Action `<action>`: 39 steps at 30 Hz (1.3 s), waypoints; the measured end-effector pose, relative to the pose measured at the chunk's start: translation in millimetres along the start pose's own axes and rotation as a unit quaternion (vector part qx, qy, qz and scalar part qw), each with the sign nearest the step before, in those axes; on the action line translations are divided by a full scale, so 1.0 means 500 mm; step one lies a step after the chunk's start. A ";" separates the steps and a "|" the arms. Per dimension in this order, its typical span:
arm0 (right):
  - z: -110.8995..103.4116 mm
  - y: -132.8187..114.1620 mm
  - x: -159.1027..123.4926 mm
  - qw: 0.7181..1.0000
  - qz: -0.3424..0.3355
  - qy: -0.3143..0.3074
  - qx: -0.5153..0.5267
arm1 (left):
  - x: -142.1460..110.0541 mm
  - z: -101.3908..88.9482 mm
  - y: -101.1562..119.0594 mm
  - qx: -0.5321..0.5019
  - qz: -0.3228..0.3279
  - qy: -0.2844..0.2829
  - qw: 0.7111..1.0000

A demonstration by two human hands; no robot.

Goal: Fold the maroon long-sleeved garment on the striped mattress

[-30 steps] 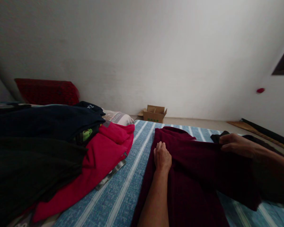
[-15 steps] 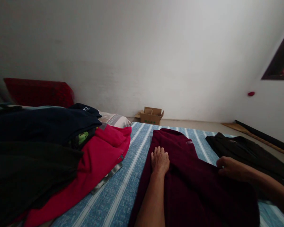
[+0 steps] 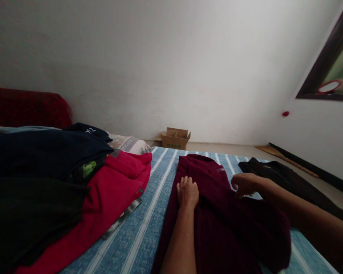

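Note:
A dark maroon garment lies spread on a blue striped bedsheet. My left hand rests flat on the garment's left side, fingers stretched out. My right hand is at the garment's right edge with its fingers curled, pinching a fold of the maroon cloth that lies over the middle.
A heap of clothes fills the left: a red garment, a navy one and a black one. A black garment lies at the right. A small cardboard box stands on the floor by the white wall. A dark red pillow is far left.
My right hand has drawn the garment's right side in leftward over the middle. My left hand has stayed pressed on the cloth. The view has turned slightly right.

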State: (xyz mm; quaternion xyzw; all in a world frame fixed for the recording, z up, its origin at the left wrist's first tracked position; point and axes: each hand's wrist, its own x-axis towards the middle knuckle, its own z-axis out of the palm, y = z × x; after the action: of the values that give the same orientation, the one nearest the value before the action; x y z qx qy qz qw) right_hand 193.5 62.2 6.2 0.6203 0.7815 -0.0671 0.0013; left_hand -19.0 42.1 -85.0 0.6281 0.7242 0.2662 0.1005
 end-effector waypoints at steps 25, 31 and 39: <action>0.062 -0.232 0.414 0.972 -0.163 -0.104 -0.133 | -0.025 -0.013 0.029 -0.121 -0.068 0.015 0.990; 0.080 -0.238 0.421 0.973 -0.166 -0.091 -0.132 | -0.026 -0.007 0.022 -0.116 -0.041 0.021 0.992; 0.069 -0.237 0.417 0.984 -0.098 -0.073 -0.130 | -0.030 -0.011 0.026 -0.116 -0.035 0.009 0.993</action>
State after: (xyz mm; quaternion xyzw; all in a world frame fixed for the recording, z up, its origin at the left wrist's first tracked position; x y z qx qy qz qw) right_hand 28.0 234.5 -33.6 0.5288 0.8383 -0.0101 0.1323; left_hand -7.5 27.1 -76.6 0.5838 0.7111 0.3502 0.1758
